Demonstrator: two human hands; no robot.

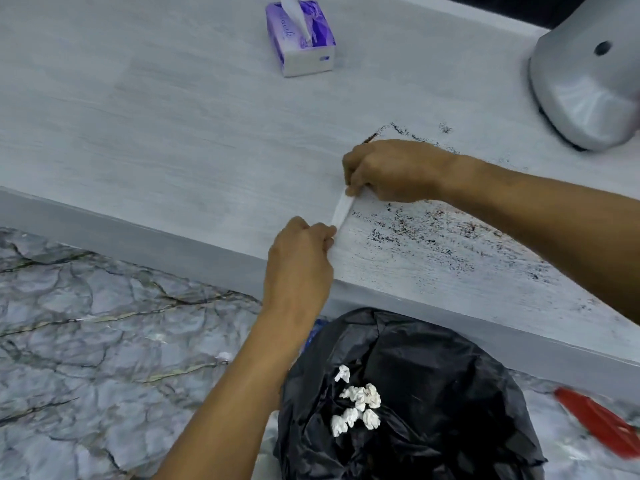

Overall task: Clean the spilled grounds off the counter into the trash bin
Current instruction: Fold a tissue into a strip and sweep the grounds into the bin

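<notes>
Trash bin [433, 375] at 6 o'clock under tabletop [173, 133] edge, placed to catch; left hand [298, 261] and right hand [391, 171] pinching folded tissue [341, 211] taut as scraper; grounds [433, 237] at 3 o'clock.

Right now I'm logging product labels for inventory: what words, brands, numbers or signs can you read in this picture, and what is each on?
Tissue box: pale cursive script on its purple top, too blurred to read.
Tissue box, white front face: a small dark mark, too small to read.
Grey appliance: no text shows.
Black trash bag: no text shows.
Red object on the floor: blurred, no text legible.
</notes>
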